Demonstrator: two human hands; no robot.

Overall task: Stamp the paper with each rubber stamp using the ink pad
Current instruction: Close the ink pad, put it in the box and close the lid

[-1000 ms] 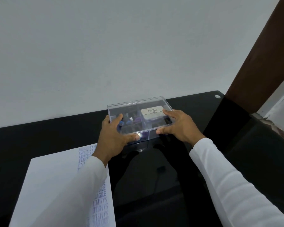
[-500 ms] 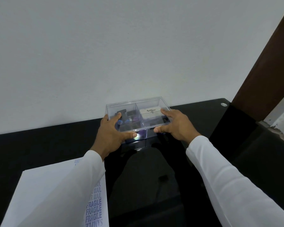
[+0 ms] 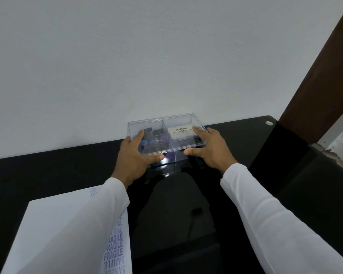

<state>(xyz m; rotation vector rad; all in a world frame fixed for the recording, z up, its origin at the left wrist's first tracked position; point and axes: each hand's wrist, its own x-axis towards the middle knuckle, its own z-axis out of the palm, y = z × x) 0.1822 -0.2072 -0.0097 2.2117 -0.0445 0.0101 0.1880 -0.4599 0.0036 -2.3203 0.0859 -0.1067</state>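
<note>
I see a clear plastic box (image 3: 165, 135) standing on the black glossy table (image 3: 48, 171), pushed up near the white wall (image 3: 147, 56). My left hand (image 3: 135, 157) grips the box at its left end: the fingers curl over the top edge and the thumb lies along the front wall. My right hand (image 3: 208, 150) grips the right end in the same way, fingers on the lid's right side, thumb against the front. Both hands are clamped on the box, neither one loose. A divider splits the box into a left and a right compartment. In the right one lies the ink pad (image 3: 180, 132), a pale flat case with the word "Artline" on its top. In the left one I make out the rubber stamps (image 3: 153, 136) as dark blocks with bluish and purple parts, but I cannot count them through the plastic and my fingers. The paper (image 3: 53, 224) lies flat on the table at the near left, well apart from the box, partly under my left sleeve (image 3: 83, 224). Along its right edge run purple stamped words, among them "FRAGILE", "MAIL" and an upside-down "SAMPLE". My right sleeve (image 3: 281, 218) crosses the table's near right. A brown door frame (image 3: 321, 66) rises at the far right.
</note>
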